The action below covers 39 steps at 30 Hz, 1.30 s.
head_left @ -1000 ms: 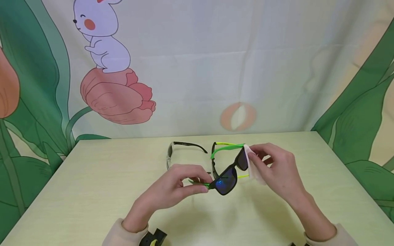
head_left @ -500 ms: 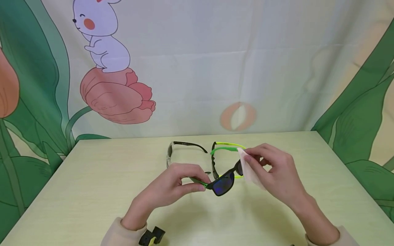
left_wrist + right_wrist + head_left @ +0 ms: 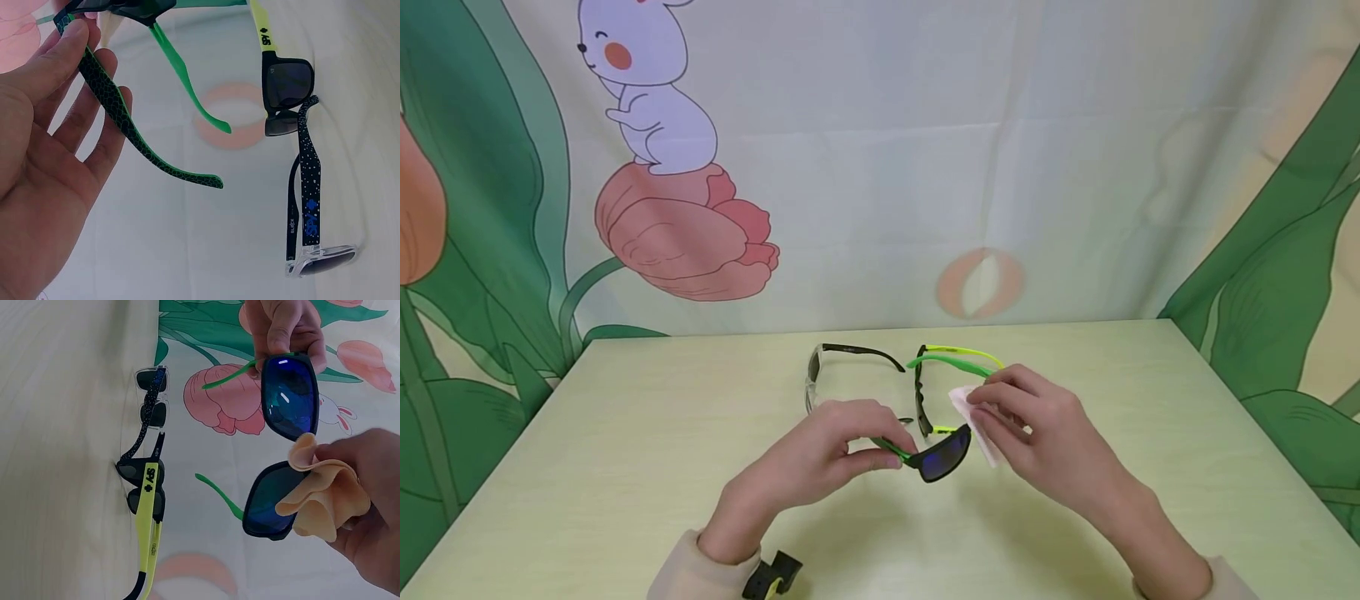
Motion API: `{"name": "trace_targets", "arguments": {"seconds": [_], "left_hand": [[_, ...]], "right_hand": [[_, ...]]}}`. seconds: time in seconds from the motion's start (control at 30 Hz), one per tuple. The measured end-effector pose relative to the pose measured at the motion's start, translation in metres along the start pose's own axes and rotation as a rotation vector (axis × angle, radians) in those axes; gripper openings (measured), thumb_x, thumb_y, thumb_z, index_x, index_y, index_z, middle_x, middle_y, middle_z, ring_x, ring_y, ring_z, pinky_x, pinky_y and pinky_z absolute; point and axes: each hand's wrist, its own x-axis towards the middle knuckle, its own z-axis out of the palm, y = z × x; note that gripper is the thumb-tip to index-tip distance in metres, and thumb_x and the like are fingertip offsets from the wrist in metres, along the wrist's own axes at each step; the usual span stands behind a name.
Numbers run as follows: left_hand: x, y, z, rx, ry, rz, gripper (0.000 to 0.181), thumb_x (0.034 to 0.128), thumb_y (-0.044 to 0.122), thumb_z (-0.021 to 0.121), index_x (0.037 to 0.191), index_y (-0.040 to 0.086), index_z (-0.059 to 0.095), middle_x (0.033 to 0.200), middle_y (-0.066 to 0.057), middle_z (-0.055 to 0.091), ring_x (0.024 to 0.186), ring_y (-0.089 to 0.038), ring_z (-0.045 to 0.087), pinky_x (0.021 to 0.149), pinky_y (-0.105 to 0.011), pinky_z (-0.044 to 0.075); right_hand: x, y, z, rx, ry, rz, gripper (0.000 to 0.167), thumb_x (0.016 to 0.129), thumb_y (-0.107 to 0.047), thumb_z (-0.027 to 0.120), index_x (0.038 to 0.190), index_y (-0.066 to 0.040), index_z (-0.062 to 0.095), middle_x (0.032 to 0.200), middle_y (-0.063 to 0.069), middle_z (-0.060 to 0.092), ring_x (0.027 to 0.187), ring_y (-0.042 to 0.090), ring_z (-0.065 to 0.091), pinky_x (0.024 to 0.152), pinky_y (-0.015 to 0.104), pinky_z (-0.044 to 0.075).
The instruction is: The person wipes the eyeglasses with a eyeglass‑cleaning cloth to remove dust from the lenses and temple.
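Observation:
Black-framed sunglasses [image 3: 945, 456] with blue lenses and green temples are held up above the table. My left hand [image 3: 831, 454] pinches them near one hinge, between thumb and fingers; in the left wrist view its green-patterned temple [image 3: 125, 122] runs past the fingers. My right hand [image 3: 1048, 433] pinches a thin, pale cloth [image 3: 977, 421], which looks peach in the right wrist view. There the folded cloth [image 3: 325, 497] covers part of the lens [image 3: 269, 497] farther from my left hand. In the head view, cloth and right hand hide most of that lens.
Behind the held pair, black sunglasses with yellow temples [image 3: 147, 509] lie on the table [image 3: 587, 450]. Left of them is a clear-framed pair [image 3: 811, 375] with dark temples, partly hidden by my left hand. A printed curtain [image 3: 865, 167] hangs behind the table's far edge.
My right hand has moved left and slightly down with the cloth, now nearer my left hand. The sunglasses have turned a little, and their far lens has become hidden. The left hand stays nearly in place.

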Motion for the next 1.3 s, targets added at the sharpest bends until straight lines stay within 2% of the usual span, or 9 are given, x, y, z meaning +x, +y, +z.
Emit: {"name": "trace_targets", "arguments": {"seconds": [0.17,0.33,0.47,0.6,0.77,1.0,1.17,1.3], "left_hand": [[-0.001,-0.001,0.000,0.056,-0.003,-0.020,0.020,0.0885,0.000,0.079,0.104,0.012,0.074,0.100,0.007,0.071,0.092,-0.006,0.064,0.079,-0.025,0.054],[-0.001,-0.001,0.001,0.098,-0.007,-0.024,0.021,0.0881,0.000,0.079,0.104,0.012,0.074,0.099,0.007,0.071,0.092,-0.007,0.064,0.078,-0.029,0.055],[-0.001,-0.001,0.001,0.132,-0.018,-0.032,0.021,0.0881,0.000,0.079,0.104,0.014,0.074,0.099,0.009,0.071,0.091,-0.005,0.063,0.079,-0.026,0.053],[-0.002,-0.002,0.002,0.166,-0.028,-0.038,0.022,0.0887,0.001,0.078,0.105,0.015,0.074,0.100,0.010,0.070,0.091,-0.005,0.063,0.081,-0.025,0.053],[-0.002,-0.003,0.003,0.188,-0.041,-0.064,0.021,0.0887,0.004,0.079,0.105,0.017,0.075,0.100,0.012,0.070,0.092,-0.004,0.063,0.081,-0.022,0.051],[0.000,-0.006,0.004,0.204,-0.060,-0.072,0.021,0.0882,0.004,0.080,0.105,0.016,0.077,0.099,0.013,0.072,0.093,-0.006,0.062,0.082,-0.023,0.050],[0.001,-0.007,0.006,0.234,-0.030,-0.051,0.020,0.0862,0.001,0.082,0.101,0.013,0.076,0.098,0.010,0.071,0.096,-0.009,0.063,0.087,-0.025,0.050],[0.001,-0.008,0.007,0.272,0.007,-0.047,0.020,0.0856,0.000,0.082,0.099,0.013,0.075,0.104,0.006,0.069,0.104,-0.013,0.061,0.092,-0.030,0.049]], "right_hand": [[-0.001,0.004,-0.001,-0.090,-0.103,-0.080,0.030,0.087,0.001,0.074,0.114,-0.013,0.076,0.111,-0.003,0.063,0.094,0.011,0.057,0.073,0.019,0.051],[0.001,0.008,-0.002,-0.146,-0.151,-0.155,0.034,0.085,0.000,0.074,0.116,-0.013,0.075,0.110,-0.002,0.066,0.098,0.017,0.056,0.079,0.031,0.051],[0.000,0.011,-0.001,-0.175,-0.197,-0.161,0.036,0.083,-0.002,0.080,0.117,-0.012,0.075,0.108,-0.001,0.066,0.098,0.018,0.055,0.083,0.037,0.048],[-0.001,0.015,0.002,-0.222,-0.236,-0.137,0.034,0.080,-0.005,0.086,0.112,-0.012,0.077,0.105,-0.002,0.064,0.096,0.018,0.053,0.081,0.039,0.046],[-0.003,0.018,0.007,-0.230,-0.242,-0.112,0.026,0.080,-0.005,0.087,0.099,-0.017,0.075,0.099,-0.005,0.062,0.093,0.016,0.052,0.076,0.035,0.042],[-0.005,0.021,0.007,-0.255,-0.221,-0.146,0.027,0.075,-0.005,0.090,0.094,-0.019,0.075,0.095,-0.007,0.064,0.093,0.016,0.054,0.075,0.035,0.041],[-0.005,0.021,0.007,-0.275,-0.218,-0.156,0.028,0.073,-0.004,0.092,0.092,-0.018,0.076,0.094,-0.008,0.065,0.091,0.015,0.056,0.074,0.034,0.041],[-0.005,0.022,0.008,-0.283,-0.209,-0.167,0.027,0.073,-0.004,0.092,0.090,-0.017,0.076,0.092,-0.007,0.066,0.089,0.015,0.056,0.072,0.033,0.041]]}}
